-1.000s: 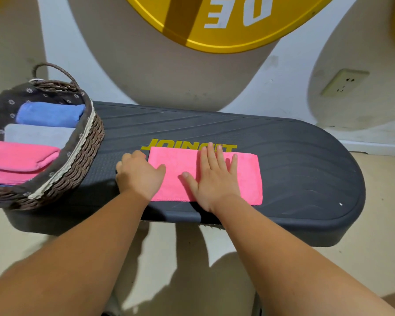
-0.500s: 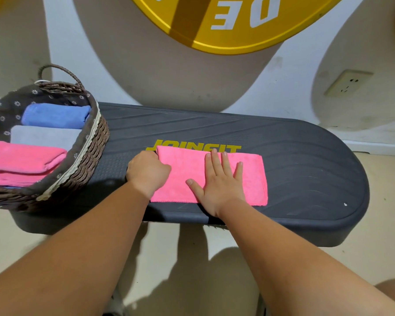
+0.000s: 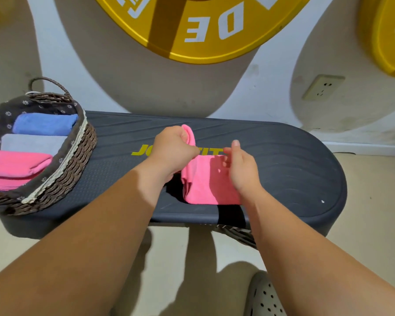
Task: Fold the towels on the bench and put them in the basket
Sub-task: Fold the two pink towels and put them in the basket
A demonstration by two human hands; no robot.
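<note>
- On the dark bench (image 3: 283,169), near its middle and toward the front edge, lies the pink towel (image 3: 208,181), partly folded, its lower layers flat on the ribbed top.
- The left hand (image 3: 173,151) has its grip clenched round the towel's left end. The fingers curl over the cloth and hold it lifted above the bench, so a loop of pink sticks up past the knuckles.
- From that raised end the cloth runs down and to the right into the flat part.
- The right hand (image 3: 241,167) hangs over the right part of the towel, index finger pointing up and the other fingers loosely bent. It hides the cloth beneath it, so I cannot tell whether its grip holds the towel or is released.
- Yellow lettering (image 3: 141,150) on the bench shows left of the left hand and again between the two hands.
- At the left end of the bench sits the wicker basket (image 3: 62,179), lined with dark flowered fabric, a handle arching over its far rim.
- Inside it lie a blue towel (image 3: 43,124) at the far side, a grey towel (image 3: 32,143) just in front of it, and a pink pile (image 3: 14,165) nearest the camera, each touching the next.
- On the wall behind hangs a big yellow disc (image 3: 203,26) with white letters, and a wall socket (image 3: 322,87) sits lower to its right.
- At the bottom edge a pale perforated shoe (image 3: 263,297) rests on the floor.
</note>
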